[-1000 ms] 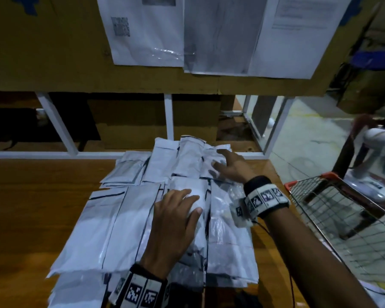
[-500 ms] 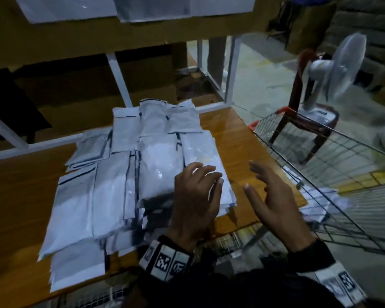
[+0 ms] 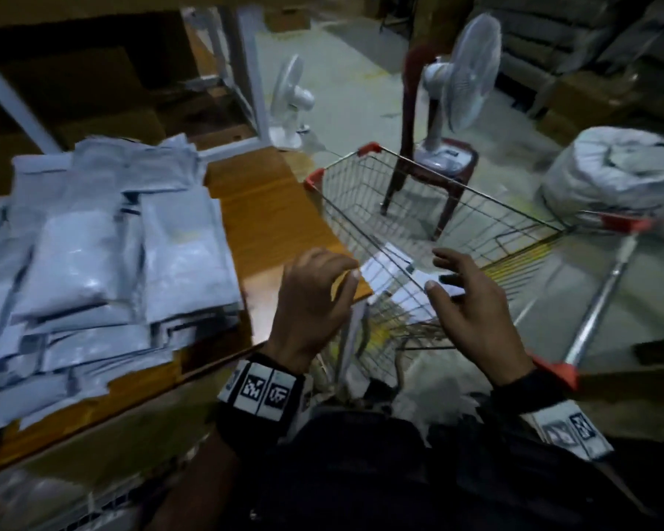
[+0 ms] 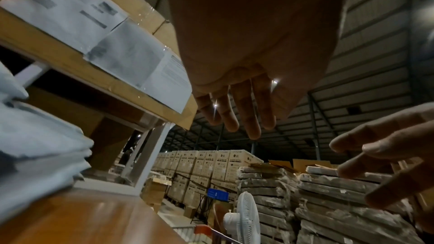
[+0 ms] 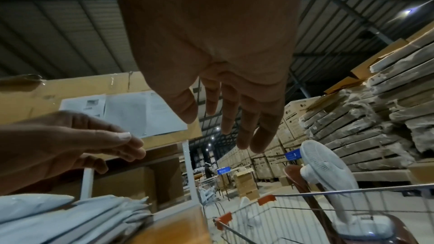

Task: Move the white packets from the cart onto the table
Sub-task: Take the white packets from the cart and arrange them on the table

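head view shows both hands raised in the gap between the table [image 3: 269,208] and the cart [image 3: 457,208], holding nothing. the left hand [image 3: 311,300] hangs above the table's near right corner with its fingers loosely curled downward, empty. the right hand [image 3: 472,304] is spread over the cart's near rim, fingers relaxed and apart, palm turned toward the left hand, also empty.

a large stack of white packets [image 3: 104,262] lies on the wooden table, overlapping in several layers and filling most of its left part. more white packets in the cart [image 3: 395,275] lie at the bottom of the wire basket, seen through the mesh just between and below the two hands; neither hand touches them.

left wrist view looks along the left hand [image 4: 239,110], fingers hanging down with nothing in them, with the right hand's fingers [image 4: 385,157] coming in from the right edge and the packet stack [image 4: 40,151] at the left. right wrist view shows the right hand [image 5: 234,110] open, fingers extended, above the cart's red-cornered rim [image 5: 265,199].

beyond the cart a white fan [image 3: 457,93] stands on a dark red chair [image 3: 445,174], a second white fan [image 3: 290,105] stands on the floor, and a grey sack [image 3: 614,170] sits at the right.
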The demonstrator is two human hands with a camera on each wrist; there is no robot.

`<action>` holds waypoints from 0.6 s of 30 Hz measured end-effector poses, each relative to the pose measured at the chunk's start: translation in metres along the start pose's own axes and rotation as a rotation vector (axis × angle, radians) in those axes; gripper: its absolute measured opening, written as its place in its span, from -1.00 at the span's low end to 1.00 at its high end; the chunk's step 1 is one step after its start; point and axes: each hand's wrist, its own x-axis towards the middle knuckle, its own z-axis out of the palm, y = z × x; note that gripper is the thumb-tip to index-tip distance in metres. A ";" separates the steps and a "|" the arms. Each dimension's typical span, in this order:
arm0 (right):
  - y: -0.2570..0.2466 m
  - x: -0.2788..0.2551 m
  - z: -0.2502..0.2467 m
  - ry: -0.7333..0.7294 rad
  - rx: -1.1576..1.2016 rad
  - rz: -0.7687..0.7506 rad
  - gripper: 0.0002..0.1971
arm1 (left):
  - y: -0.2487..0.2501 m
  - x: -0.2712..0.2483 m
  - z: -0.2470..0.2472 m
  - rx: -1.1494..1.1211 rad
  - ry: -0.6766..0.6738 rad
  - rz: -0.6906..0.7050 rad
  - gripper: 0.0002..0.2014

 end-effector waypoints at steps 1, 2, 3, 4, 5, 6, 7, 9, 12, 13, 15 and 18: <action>0.011 0.003 -0.008 0.007 -0.007 0.003 -0.58 | 0.008 0.003 0.013 -0.021 -0.004 -0.015 -0.82; 0.022 0.005 -0.015 0.010 -0.012 0.008 -0.59 | 0.015 0.007 0.025 -0.040 -0.013 -0.026 -0.81; 0.032 0.008 -0.020 0.013 -0.015 0.019 -0.59 | 0.021 0.010 0.036 -0.055 -0.024 -0.037 -0.80; 0.043 0.012 -0.022 0.014 -0.016 0.033 -0.59 | 0.024 0.014 0.047 -0.070 -0.034 -0.043 -0.80; 0.053 0.017 -0.023 0.016 -0.017 0.053 -0.59 | 0.028 0.018 0.056 -0.086 -0.044 -0.050 -0.80; 0.063 0.023 -0.023 0.017 -0.019 0.077 -0.59 | 0.029 0.023 0.064 -0.099 -0.053 -0.054 -0.80; 0.073 0.032 -0.021 0.022 -0.023 0.100 -0.58 | 0.028 0.030 0.071 -0.108 -0.067 -0.056 -0.81; 0.091 0.051 -0.017 0.027 -0.044 0.135 -0.57 | 0.020 0.049 0.086 -0.110 -0.116 -0.066 -0.82; 0.114 0.082 -0.011 -0.009 -0.095 0.200 -0.56 | -0.003 0.086 0.111 -0.064 -0.194 -0.084 -0.77; 0.121 0.092 -0.010 -0.027 -0.112 0.224 -0.55 | -0.010 0.101 0.121 -0.055 -0.203 -0.079 -0.76; 0.136 0.114 -0.011 -0.058 -0.145 0.267 -0.54 | -0.021 0.134 0.139 -0.068 -0.223 -0.084 -0.79; 0.156 0.150 -0.013 -0.093 -0.187 0.373 -0.54 | -0.038 0.183 0.163 -0.090 -0.280 -0.098 -0.77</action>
